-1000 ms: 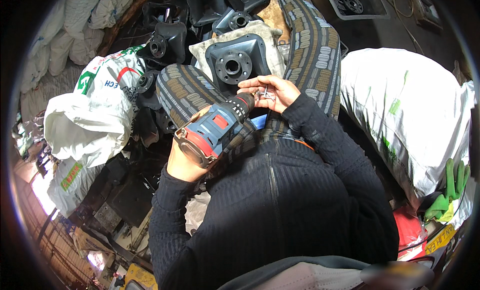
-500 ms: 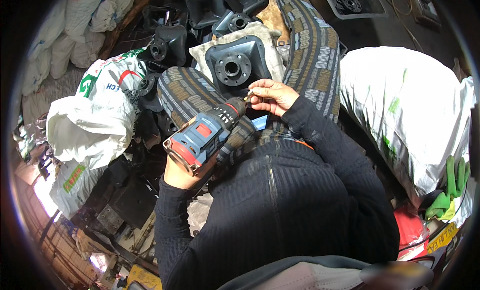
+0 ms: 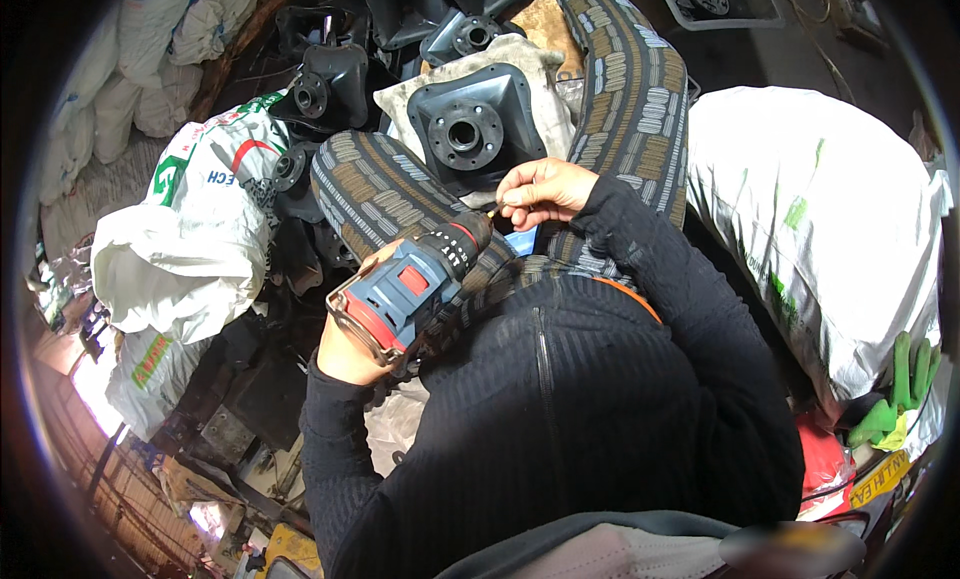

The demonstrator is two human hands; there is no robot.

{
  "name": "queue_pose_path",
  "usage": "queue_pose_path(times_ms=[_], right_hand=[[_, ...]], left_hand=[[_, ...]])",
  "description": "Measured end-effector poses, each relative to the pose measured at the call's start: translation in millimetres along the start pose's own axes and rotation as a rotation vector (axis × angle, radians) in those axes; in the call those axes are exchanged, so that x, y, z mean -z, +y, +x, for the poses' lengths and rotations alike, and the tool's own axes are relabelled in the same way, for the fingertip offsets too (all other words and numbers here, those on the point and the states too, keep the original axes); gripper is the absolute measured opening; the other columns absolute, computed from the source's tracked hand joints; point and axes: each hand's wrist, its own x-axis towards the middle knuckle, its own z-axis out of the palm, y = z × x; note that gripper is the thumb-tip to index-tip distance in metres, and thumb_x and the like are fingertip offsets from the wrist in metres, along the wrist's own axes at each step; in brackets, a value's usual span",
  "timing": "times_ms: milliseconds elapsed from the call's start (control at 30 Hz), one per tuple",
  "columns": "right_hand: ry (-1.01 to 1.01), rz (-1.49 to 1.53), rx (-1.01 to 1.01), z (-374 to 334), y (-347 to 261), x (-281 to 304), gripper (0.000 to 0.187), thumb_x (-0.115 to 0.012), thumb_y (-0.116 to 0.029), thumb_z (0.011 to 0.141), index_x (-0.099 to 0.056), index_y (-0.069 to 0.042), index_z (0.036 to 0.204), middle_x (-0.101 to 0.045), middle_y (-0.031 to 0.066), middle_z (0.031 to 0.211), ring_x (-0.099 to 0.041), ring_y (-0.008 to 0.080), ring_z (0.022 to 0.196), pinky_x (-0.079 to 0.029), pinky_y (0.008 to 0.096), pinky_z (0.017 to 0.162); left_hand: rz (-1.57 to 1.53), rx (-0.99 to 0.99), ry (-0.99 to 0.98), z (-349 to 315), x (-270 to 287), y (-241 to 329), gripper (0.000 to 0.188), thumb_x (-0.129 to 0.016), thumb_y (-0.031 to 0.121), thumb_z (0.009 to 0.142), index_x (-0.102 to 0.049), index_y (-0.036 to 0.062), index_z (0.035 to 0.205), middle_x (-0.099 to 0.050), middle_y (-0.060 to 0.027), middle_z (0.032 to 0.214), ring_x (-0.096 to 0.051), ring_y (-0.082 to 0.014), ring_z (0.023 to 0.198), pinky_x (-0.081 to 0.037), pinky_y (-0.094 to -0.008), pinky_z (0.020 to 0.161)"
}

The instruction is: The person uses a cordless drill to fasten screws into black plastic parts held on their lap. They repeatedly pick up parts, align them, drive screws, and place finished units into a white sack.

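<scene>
My left hand (image 3: 348, 355) is wrapped round the grip of a blue and red cordless drill (image 3: 402, 282), whose chuck points up and to the right. A small yellowish bit (image 3: 493, 212) shows at the chuck's tip. Right beside that tip, my right hand (image 3: 545, 193) is closed in a pinch; what its fingers hold is too small to make out. Just beyond both hands, a black square-flanged part (image 3: 478, 129) with a round, holed hub rests on a pale cloth (image 3: 545, 64) between my patterned trouser legs.
More black flanged parts (image 3: 335, 84) are heaped at the far left. A white sack (image 3: 180, 259) stands to the left, and a large white sack (image 3: 820, 219) to the right. Green gloves (image 3: 900, 394) lie at the lower right. A grey bin (image 3: 715, 4) holds black parts at the back.
The drill and my left hand have shifted slightly left and down. My right fingers, at the drill's tip, have curled lower. The flanged part stays on the cloth.
</scene>
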Motion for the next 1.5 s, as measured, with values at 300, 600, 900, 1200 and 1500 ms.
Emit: queue_pose_path(times_ms=[300, 600, 900, 1200, 1500], right_hand=[[0.632, 0.062, 0.317, 27, 4, 13, 0.024, -0.06, -0.024, 0.094, -0.065, -0.005, 0.108, -0.048, -0.0094, 0.064, -0.026, 0.0001, 0.045, -0.019, 0.0183, 0.04], [0.739, -0.181, 0.314, 58, -6, 22, 0.03, -0.077, -0.034, 0.08, -0.07, -0.006, 0.089, -0.059, -0.0061, 0.071, -0.042, 0.0014, 0.051, -0.031, 0.02, 0.046], [0.722, -0.387, 0.403, 75, 11, 26, 0.031, -0.072, -0.03, 0.086, -0.059, -0.006, 0.07, -0.04, -0.0103, 0.057, -0.031, 0.0006, 0.054, -0.023, 0.0232, 0.047], [0.652, -0.257, 0.394, 75, 6, 21, 0.032, -0.069, -0.019, 0.089, -0.051, -0.006, 0.066, -0.037, -0.0092, 0.058, -0.03, 0.0006, 0.055, -0.023, 0.0231, 0.048], [0.638, -0.303, 0.352, 73, 7, 25, 0.026, -0.068, -0.018, 0.09, -0.055, -0.008, 0.069, -0.042, -0.0117, 0.064, -0.033, -0.0006, 0.058, -0.026, 0.0202, 0.05]], left_hand=[[0.165, 0.057, 0.023, 10, 11, -26, 0.027, -0.072, 0.005, 0.072, -0.066, 0.0041, 0.098, -0.066, -0.0096, 0.091, -0.065, -0.0287, 0.085, -0.051, -0.0388, 0.075], [0.104, 0.188, -0.042, 33, 7, -41, 0.05, -0.075, 0.005, 0.07, -0.058, 0.0024, 0.116, -0.062, -0.0159, 0.111, -0.06, -0.0325, 0.104, -0.048, -0.0396, 0.09], [0.198, 0.166, -0.206, 70, 14, -29, 0.049, -0.078, 0.014, 0.064, -0.064, 0.0053, 0.11, -0.061, -0.0129, 0.118, -0.065, -0.0291, 0.099, -0.053, -0.0344, 0.086], [0.298, 0.228, -0.246, 79, 4, -27, 0.05, -0.074, 0.011, 0.07, -0.057, 0.0057, 0.117, -0.059, -0.0088, 0.119, -0.067, -0.0239, 0.091, -0.055, -0.0302, 0.078], [-0.337, 0.535, -0.129, 65, -10, -43, 0.054, -0.071, 0.007, 0.074, -0.052, 0.0019, 0.123, -0.061, -0.0143, 0.117, -0.063, -0.0227, 0.103, -0.052, -0.0328, 0.087]])
